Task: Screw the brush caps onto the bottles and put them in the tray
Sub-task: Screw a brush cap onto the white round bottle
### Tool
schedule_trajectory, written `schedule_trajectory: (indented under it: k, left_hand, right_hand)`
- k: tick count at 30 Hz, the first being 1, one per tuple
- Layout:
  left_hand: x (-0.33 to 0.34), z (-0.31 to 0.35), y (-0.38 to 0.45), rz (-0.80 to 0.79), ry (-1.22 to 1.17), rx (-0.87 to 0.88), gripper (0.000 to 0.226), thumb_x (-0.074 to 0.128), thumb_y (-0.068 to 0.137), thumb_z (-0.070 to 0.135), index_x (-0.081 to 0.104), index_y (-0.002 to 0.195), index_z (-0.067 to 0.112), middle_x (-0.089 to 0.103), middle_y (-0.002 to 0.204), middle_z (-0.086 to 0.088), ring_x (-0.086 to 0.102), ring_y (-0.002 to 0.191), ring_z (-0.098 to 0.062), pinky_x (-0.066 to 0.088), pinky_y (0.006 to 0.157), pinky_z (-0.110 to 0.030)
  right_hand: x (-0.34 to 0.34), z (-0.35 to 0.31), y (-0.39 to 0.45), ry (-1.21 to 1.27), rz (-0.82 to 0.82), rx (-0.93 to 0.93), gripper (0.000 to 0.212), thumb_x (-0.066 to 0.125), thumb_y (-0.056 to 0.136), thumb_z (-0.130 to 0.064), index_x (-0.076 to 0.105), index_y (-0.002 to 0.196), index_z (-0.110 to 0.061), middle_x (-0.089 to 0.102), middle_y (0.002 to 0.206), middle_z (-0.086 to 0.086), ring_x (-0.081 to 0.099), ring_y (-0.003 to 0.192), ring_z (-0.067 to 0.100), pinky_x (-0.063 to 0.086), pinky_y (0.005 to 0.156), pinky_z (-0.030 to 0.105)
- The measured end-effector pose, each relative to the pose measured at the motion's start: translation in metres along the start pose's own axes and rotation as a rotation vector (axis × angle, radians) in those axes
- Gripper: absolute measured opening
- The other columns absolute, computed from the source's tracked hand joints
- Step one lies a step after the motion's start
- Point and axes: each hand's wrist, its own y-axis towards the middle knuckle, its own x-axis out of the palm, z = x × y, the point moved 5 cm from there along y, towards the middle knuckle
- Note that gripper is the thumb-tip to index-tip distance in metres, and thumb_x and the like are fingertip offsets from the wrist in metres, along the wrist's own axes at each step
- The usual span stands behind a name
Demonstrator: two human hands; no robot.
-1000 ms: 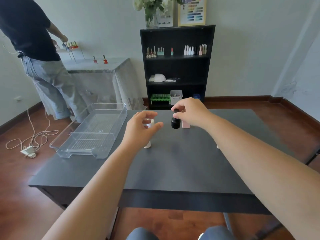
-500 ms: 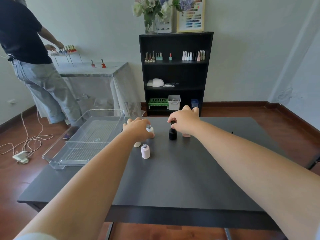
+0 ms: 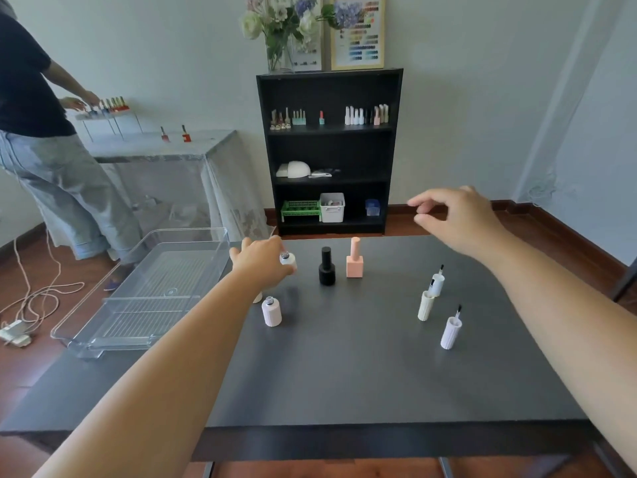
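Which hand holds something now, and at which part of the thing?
The left hand grips an uncapped white bottle around its body. The right hand holds nothing.

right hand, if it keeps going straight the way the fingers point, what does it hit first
The right hand hangs open above the table, fingers pointing left toward the far edge. Nothing on the table seems to lie at that height; the pink capped bottle and black capped bottle stand lower, so the way looks free, though depth is unclear.
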Motion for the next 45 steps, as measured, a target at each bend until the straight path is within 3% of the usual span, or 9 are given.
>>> schedule_trajectory:
  k: [4,12,14,18,23,28,34,39,45]
  left_hand:
    - [-0.019,0.016,-0.017,0.137,-0.266,0.073,0.034,0.063,0.086,0.047,0.053,0.112,0.027,0.063,0.108,0.002,0.044,0.117,-0.025,0.036,0.084,-0.037]
    - [-0.016,0.057,-0.089,0.199,-0.78,0.197,0.019,0.07,0.083,0.043,0.053,0.092,0.044,0.06,0.1,0.027,0.053,0.098,0.001,0.039,0.075,-0.017]
    - [-0.006,0.06,-0.101,0.179,-0.903,0.112,0.016,0.068,0.081,0.051,0.054,0.089,0.049,0.063,0.097,0.026,0.061,0.089,-0.001,0.047,0.069,-0.022]
    - [0.018,0.06,-0.112,0.183,-1.049,-0.022,0.009,0.063,0.082,0.056,0.058,0.087,0.051,0.065,0.078,0.033,0.06,0.074,0.012,0.049,0.086,-0.033]
    - [0.04,0.066,-0.122,0.051,-1.439,-0.073,0.004,0.073,0.085,0.038,0.069,0.083,0.038,0.065,0.097,-0.004,0.074,0.092,-0.024,0.058,0.067,-0.025]
    - [0.05,0.064,-0.134,0.005,-1.423,-0.045,0.035,0.085,0.06,0.048,0.073,0.088,0.032,0.071,0.086,0.006,0.072,0.075,-0.01,0.057,0.064,-0.025]
    - [0.047,0.064,-0.142,0.043,-1.422,-0.059,0.028,0.082,0.064,0.045,0.07,0.087,0.035,0.072,0.087,0.011,0.068,0.071,-0.005,0.057,0.07,-0.028]
    - [0.037,0.066,-0.153,0.048,-1.381,0.025,0.036,0.084,0.066,0.049,0.073,0.096,0.034,0.072,0.083,0.014,0.062,0.069,-0.003,0.052,0.075,-0.025]
    - [0.03,0.063,-0.164,0.03,-1.392,0.057,0.04,0.086,0.063,0.036,0.075,0.101,0.038,0.075,0.083,0.012,0.069,0.073,-0.002,0.053,0.07,-0.013]
  right_hand:
    - [-0.017,0.055,-0.024,0.284,-0.049,0.163,0.035,0.072,0.078,-0.013,0.067,0.091,-0.044,0.07,0.083,-0.009,0.06,0.072,0.01,0.047,0.077,0.025]
    - [0.052,0.109,-0.072,0.357,-0.295,0.444,0.042,0.076,0.075,-0.017,0.066,0.114,-0.027,0.068,0.094,-0.009,0.064,0.082,0.008,0.045,0.075,0.024]
    - [0.064,0.11,-0.077,0.424,-0.28,0.464,0.039,0.076,0.074,-0.014,0.067,0.112,-0.022,0.068,0.092,-0.008,0.064,0.084,0.009,0.045,0.077,0.022]
    - [0.073,0.108,-0.081,0.457,-0.255,0.479,0.021,0.075,0.076,-0.02,0.073,0.096,-0.025,0.073,0.094,-0.011,0.067,0.091,0.005,0.043,0.07,0.019]
    - [0.065,0.106,-0.085,0.519,-0.15,0.494,0.018,0.072,0.081,-0.024,0.072,0.099,-0.027,0.071,0.099,-0.015,0.064,0.096,0.001,0.042,0.074,0.017]
    - [0.037,0.095,-0.086,0.629,-0.019,0.481,0.027,0.067,0.086,-0.029,0.07,0.113,-0.026,0.072,0.085,-0.014,0.062,0.075,0.0,0.046,0.08,0.024]
    - [0.0,0.041,-0.088,0.791,0.031,0.314,0.013,0.072,0.079,-0.042,0.076,0.09,-0.038,0.067,0.069,-0.016,0.055,0.063,0.0,0.046,0.072,0.021]
    - [-0.009,-0.017,-0.1,0.715,-0.128,0.15,0.027,0.072,0.072,-0.052,0.073,0.097,-0.042,0.071,0.076,-0.011,0.064,0.068,0.008,0.053,0.065,0.019]
    - [0.003,-0.056,-0.116,0.439,-0.286,0.007,0.028,0.059,0.093,-0.03,0.063,0.115,-0.047,0.052,0.078,-0.014,0.053,0.06,0.004,0.046,0.05,0.016]
